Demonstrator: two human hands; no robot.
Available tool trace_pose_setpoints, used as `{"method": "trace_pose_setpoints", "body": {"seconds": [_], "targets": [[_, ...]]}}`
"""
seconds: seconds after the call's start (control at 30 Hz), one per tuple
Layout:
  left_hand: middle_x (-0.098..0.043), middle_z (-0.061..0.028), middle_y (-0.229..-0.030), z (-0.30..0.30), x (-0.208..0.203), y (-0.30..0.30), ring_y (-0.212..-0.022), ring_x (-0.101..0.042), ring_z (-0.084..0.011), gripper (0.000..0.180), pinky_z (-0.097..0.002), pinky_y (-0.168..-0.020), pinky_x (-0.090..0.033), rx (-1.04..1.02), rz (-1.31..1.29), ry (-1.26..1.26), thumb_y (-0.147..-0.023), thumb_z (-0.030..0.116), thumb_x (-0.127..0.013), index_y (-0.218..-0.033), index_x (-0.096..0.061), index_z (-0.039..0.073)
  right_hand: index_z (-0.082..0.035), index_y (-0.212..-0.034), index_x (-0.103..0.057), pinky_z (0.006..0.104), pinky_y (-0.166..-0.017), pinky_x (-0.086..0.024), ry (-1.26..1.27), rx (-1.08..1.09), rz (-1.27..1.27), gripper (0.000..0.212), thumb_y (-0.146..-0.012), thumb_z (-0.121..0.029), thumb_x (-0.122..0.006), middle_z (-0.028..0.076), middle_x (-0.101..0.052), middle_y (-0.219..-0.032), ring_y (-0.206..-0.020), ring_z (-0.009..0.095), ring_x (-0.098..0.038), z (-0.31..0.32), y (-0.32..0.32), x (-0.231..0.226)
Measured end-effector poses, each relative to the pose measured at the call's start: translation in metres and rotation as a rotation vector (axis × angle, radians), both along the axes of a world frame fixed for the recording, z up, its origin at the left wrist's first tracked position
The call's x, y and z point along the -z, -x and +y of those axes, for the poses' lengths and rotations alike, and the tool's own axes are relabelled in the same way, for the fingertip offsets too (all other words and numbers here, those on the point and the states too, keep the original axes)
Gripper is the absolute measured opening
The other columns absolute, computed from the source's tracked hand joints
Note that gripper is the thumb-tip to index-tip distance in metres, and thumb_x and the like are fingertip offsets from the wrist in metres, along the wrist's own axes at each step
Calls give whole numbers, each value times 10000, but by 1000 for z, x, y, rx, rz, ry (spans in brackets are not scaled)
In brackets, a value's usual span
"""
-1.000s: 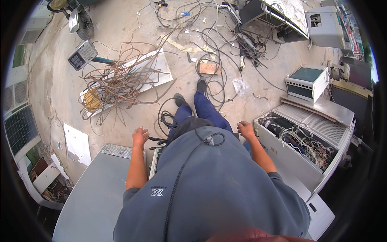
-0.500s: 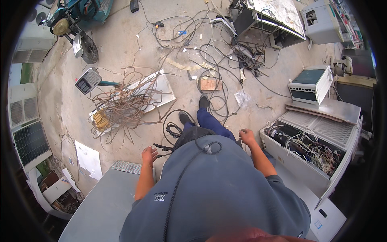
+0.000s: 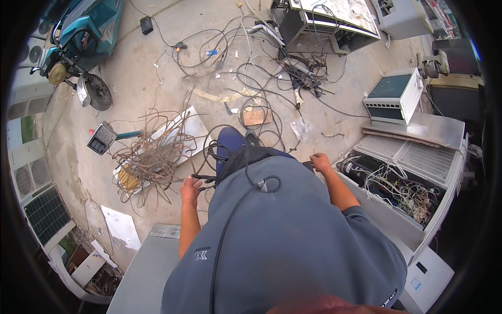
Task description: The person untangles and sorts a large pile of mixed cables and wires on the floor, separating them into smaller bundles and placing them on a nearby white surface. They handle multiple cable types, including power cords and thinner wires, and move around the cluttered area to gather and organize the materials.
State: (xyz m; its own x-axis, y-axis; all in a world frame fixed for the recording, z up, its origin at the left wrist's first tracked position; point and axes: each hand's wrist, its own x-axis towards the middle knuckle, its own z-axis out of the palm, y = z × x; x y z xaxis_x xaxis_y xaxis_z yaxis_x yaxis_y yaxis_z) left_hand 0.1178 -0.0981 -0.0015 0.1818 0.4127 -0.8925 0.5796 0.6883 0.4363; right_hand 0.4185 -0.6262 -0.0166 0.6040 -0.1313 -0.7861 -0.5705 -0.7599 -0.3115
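My left hand (image 3: 190, 191) hangs beside my left hip, its fingers apart and loosely bent. Black cable ends (image 3: 205, 179) stick out right by its fingertips; I see no grip on them. My right hand (image 3: 320, 162) is out at my right side, fingers curled in, with nothing visible in them. It is nearest to a white air-conditioner housing (image 3: 370, 205) with bundled wires (image 3: 402, 193) inside. Ahead of my left hand, a tangled heap of brown metal tubing (image 3: 157, 152) lies over a white panel (image 3: 194, 124). A dark cord (image 3: 228, 209) hangs down my shirt.
A platform scale display (image 3: 102, 138) stands by the tubing. Loose cables (image 3: 251, 68) and a wooden board (image 3: 257, 116) lie on the floor ahead. A teal three-wheeler (image 3: 86, 47) is far left. A green-and-white boxy unit (image 3: 393, 97) is at right, a grey metal surface (image 3: 144, 272) at lower left.
I have stepped and turned slightly, and the floor things have shifted left in view. My left foot has come forward. Both hands have swung slightly farther ahead.
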Motion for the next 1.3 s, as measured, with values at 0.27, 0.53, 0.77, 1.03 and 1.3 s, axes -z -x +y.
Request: {"method": "trace_pose_setpoints", "body": {"seconds": [0.27, 0.53, 0.77, 1.03, 1.3], "targets": [[-717, -108, -1088, 8, 11, -73, -877, -712, -242, 403, -345, -662, -543, -41, 214, 88, -1037, 350, -539, -1332, -545, 75, 46, -1118, -702, 337, -548, -531, -74, 96, 12, 337, -954, -247, -679, 129, -729, -870, -670, 189, -682, 62, -105, 15], [-722, -118, -1114, 105, 13, -165, -863, -699, -236, 393, -372, -665, -537, 67, 349, 131, -1030, 333, -530, -1325, -568, 75, 13, -1193, -696, 351, -567, -554, -39, 7, 88, 354, -967, -259, -681, 127, -748, -917, -707, 209, -697, 163, -229, 6], [-709, -133, -1194, 252, -45, -346, -964, -689, -202, 495, -309, -736, -533, 96, -19, -177, -1041, 350, -573, -1427, -525, 43, -3, -1221, -674, 305, -551, -502, -171, -28, -59, 337, -988, -245, -646, 105, -742, -947, -723, 172, -707, 244, -365, 1], [-712, -126, -1179, 275, -41, -368, -998, -687, -192, 445, -300, -742, -539, -83, -26, -217, -1062, 351, -540, -1367, -560, 28, 54, -1122, -705, 336, -665, -557, -128, -346, -66, 334, -956, -235, -688, 134, -751, -879, -717, 193, -708, 317, -476, 10], [-691, -59, -842, 60, -71, -307, -703, -676, -179, 231, -297, -533, -489, -139, 444, 255, -946, 149, -625, -1160, -673, 76, 0, -1109, -729, 381, -737, -559, -24, -800, -31, 347, -928, -293, -685, 179, -743, -896, -745, 263, -725, 379, -585, 92]]}}
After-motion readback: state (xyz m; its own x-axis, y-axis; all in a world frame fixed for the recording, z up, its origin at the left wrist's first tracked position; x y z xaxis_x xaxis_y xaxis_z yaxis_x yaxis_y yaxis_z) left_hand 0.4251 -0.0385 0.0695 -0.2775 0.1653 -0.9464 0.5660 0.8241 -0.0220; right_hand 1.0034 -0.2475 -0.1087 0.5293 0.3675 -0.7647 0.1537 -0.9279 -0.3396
